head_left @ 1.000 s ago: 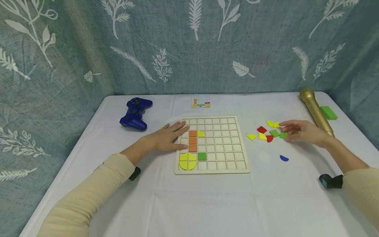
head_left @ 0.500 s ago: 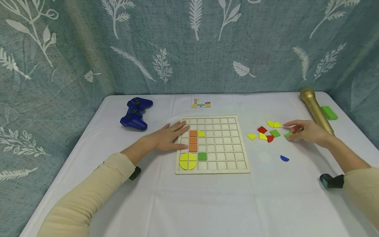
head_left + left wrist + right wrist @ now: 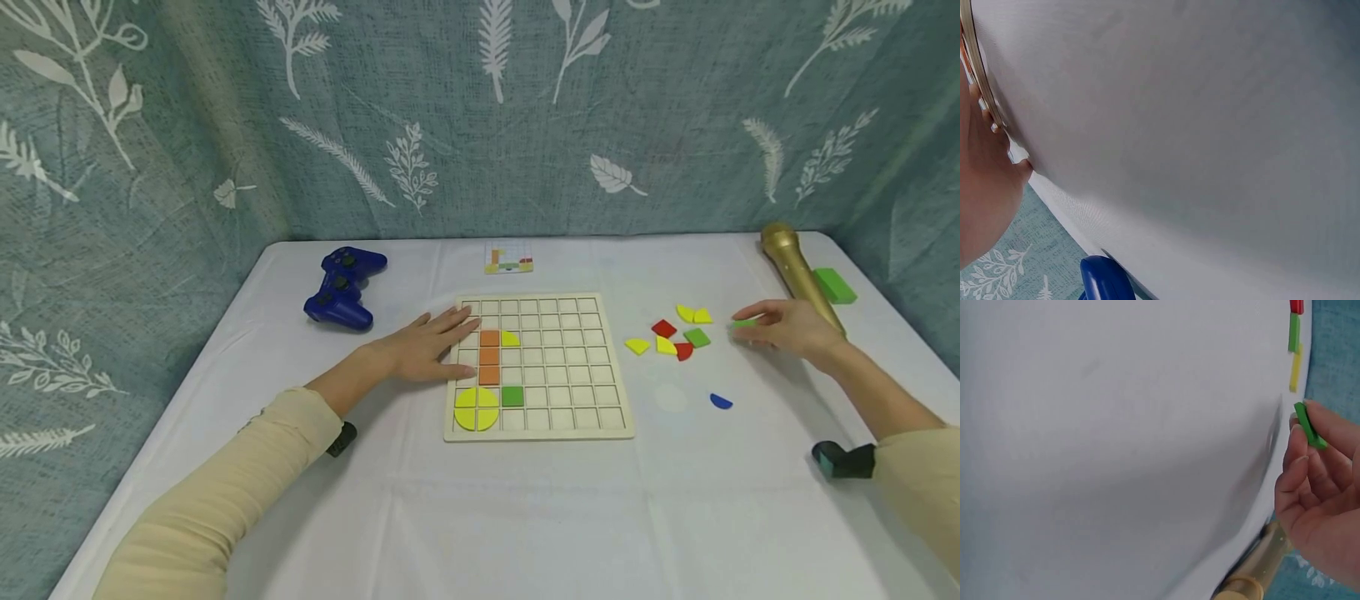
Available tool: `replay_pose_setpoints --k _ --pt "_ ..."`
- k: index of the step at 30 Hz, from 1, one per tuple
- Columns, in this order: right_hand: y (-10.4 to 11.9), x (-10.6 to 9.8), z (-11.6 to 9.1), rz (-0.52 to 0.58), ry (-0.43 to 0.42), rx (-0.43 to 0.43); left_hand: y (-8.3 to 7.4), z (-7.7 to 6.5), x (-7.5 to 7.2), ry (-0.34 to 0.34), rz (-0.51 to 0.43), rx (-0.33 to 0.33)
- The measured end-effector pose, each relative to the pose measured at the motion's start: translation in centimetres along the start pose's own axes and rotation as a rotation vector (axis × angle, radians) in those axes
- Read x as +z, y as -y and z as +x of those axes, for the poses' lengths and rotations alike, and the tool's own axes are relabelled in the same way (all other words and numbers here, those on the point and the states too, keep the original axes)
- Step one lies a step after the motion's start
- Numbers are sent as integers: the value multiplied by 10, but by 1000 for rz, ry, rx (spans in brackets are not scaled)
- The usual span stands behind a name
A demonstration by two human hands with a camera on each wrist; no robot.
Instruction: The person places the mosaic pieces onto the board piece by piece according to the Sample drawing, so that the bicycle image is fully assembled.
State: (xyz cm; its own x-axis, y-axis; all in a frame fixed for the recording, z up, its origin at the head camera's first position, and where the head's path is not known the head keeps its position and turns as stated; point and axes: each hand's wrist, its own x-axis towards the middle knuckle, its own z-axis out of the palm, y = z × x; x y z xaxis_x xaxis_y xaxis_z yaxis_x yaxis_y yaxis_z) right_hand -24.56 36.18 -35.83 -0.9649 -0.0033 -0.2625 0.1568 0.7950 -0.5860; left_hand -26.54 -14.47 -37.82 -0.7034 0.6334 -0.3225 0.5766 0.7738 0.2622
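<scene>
My right hand (image 3: 791, 329) pinches a green square tile (image 3: 1309, 427) between thumb and fingers, to the right of the loose pieces. My left hand (image 3: 423, 346) lies spread over the left edge of a wooden grid board (image 3: 570, 367), fingers straight. On that board sit an orange column (image 3: 489, 357), a yellow quarter piece (image 3: 510, 338), a green square (image 3: 512, 396) and a yellow circle (image 3: 476, 408) of quarter pieces. Beside the board lie loose yellow pieces (image 3: 637, 346), a red square (image 3: 663, 328), a red quarter piece (image 3: 683, 351), another green square (image 3: 697, 337) and a blue half-round piece (image 3: 721, 401).
A small pattern card (image 3: 508, 257) lies behind the board. At the back left is a blue game controller (image 3: 345, 288). A gold microphone (image 3: 801, 275) and a green block (image 3: 834, 286) lie at the back right. A patterned curtain (image 3: 480, 125) hangs behind the white table (image 3: 525, 517).
My right hand has drawn a green square tile rightward out of the loose pieces and now holds it lifted and tilted. The left hand has stayed on the board.
</scene>
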Motion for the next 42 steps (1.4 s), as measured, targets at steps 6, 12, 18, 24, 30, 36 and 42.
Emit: replay_pose_setpoints --k 6,12,18,24,30,36,42 --pt "15 7 -4 72 19 8 -1 -1 -2 -2 -1 3" --pt "39 21 -8 175 99 -16 0 -1 -1 -8 1 2" --pt "64 40 -13 230 139 -46 -1 -2 -2 -14 -3 9" --pt "84 56 -20 313 234 -95 -1 0 -2 -9 6 6" --pt "102 74 -25 352 286 -102 -1 -1 -3 -12 3 9" --pt "114 90 -29 398 358 -149 -1 -1 -1 -10 -5 11" --pt "125 106 -31 436 396 -157 -2 -2 -1 -14 -12 19"
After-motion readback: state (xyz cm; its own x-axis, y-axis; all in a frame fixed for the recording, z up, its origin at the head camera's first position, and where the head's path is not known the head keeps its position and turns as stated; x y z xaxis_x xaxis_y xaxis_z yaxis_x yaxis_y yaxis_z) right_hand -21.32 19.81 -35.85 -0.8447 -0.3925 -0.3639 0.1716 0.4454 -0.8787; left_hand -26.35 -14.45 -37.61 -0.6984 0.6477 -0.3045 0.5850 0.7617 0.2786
